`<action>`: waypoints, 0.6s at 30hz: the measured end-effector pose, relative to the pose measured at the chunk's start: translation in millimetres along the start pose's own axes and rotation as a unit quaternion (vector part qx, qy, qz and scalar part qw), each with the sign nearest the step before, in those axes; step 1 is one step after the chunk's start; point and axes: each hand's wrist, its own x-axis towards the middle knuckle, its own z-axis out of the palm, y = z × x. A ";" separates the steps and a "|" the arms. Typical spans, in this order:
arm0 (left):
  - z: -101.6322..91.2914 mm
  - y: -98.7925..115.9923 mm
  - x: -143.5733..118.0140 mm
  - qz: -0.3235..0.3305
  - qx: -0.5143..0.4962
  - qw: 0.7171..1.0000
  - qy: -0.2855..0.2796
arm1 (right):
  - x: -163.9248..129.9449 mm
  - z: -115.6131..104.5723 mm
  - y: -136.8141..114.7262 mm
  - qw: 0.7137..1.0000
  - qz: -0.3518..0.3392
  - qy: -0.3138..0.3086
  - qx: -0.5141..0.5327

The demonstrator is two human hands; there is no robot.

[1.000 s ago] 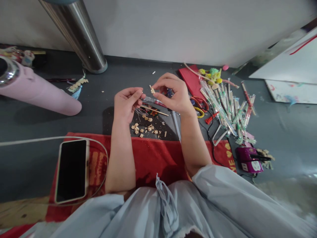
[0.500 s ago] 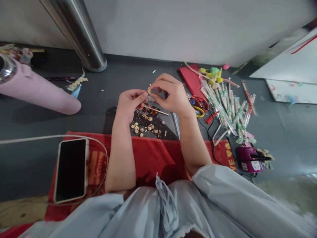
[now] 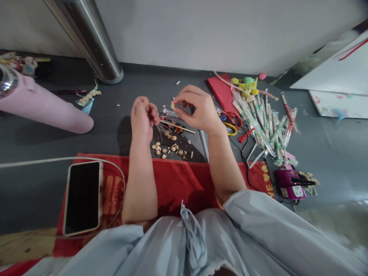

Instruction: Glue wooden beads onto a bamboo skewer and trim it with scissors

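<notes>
Between the thumb and forefinger of my right hand (image 3: 198, 107) is a small pale wooden piece (image 3: 173, 105). My left hand (image 3: 143, 118) is turned and apart from it to the left, its fingers curled in; whether anything is inside them is hidden. Under and between the hands lie a thin wooden stick (image 3: 181, 127), fine pale threads (image 3: 161, 129) and a dark, colourful patch partly covered by them. Nearer to me is a scatter of small flower-shaped wooden pieces (image 3: 174, 147) with crumbs around them.
A pink bottle (image 3: 57, 107) and a steel cylinder (image 3: 100, 50) stand left. A phone (image 3: 83, 197) lies on the red cloth (image 3: 184, 176) beside a white cable (image 3: 43, 161). On the right are scissors (image 3: 231, 128), wrapped sticks (image 3: 258, 122) and a purple device (image 3: 289, 184).
My left hand has let go of the small wooden piece and drawn back to the left, its fingers curling. My right hand stays in place, still pinching that piece.
</notes>
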 end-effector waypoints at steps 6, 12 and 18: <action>1.7 0.6 1.8 -0.010 -0.001 0.998 0.066 | 0.5 -1.2 -0.1 1.000 0.009 0.003 0.017; -9.2 -7.4 8.1 0.045 0.004 0.998 0.051 | 0.8 -1.5 0.1 1.000 -0.006 0.008 0.021; -13.3 -3.5 6.4 -0.006 -0.050 0.998 0.042 | 0.5 -0.9 1.7 1.000 -0.005 0.007 0.015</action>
